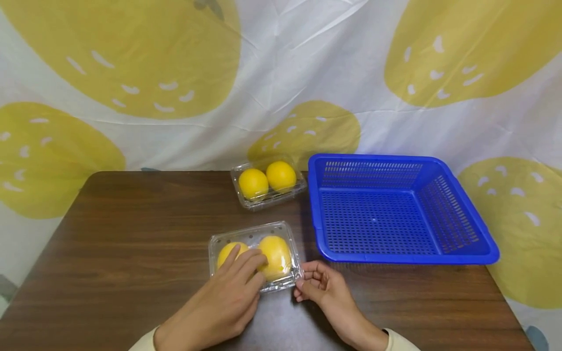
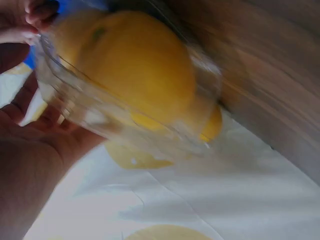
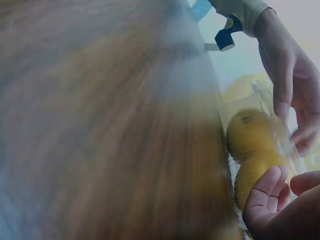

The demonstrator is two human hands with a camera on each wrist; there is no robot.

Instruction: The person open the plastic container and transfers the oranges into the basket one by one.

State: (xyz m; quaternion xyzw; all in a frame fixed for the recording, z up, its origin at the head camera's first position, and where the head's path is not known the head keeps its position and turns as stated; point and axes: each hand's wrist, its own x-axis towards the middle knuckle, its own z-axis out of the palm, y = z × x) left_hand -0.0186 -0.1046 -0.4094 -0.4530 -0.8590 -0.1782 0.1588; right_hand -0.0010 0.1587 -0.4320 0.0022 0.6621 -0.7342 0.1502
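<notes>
A clear, rectangular plastic box (image 1: pixel 250 234) with two round yellow fruits (image 1: pixel 275 256) inside sits on the dark brown wood-grain table (image 1: pixel 131 243), near its front edge. The left hand (image 1: pixel 221 295) lies over the box's top, fingers extended and loose, without gripping. The right hand (image 1: pixel 331 295) pinches the box's near right corner between thumb and fingers. Behind stands a second clear plastic box (image 1: pixel 265 201) holding two yellow fruits (image 1: pixel 281 176), just beside a blue, rectangular, perforated plastic basket (image 1: pixel 404 257) on the right. A white cloth with yellow fruit shapes (image 1: pixel 281 63) hangs behind the table.
</notes>
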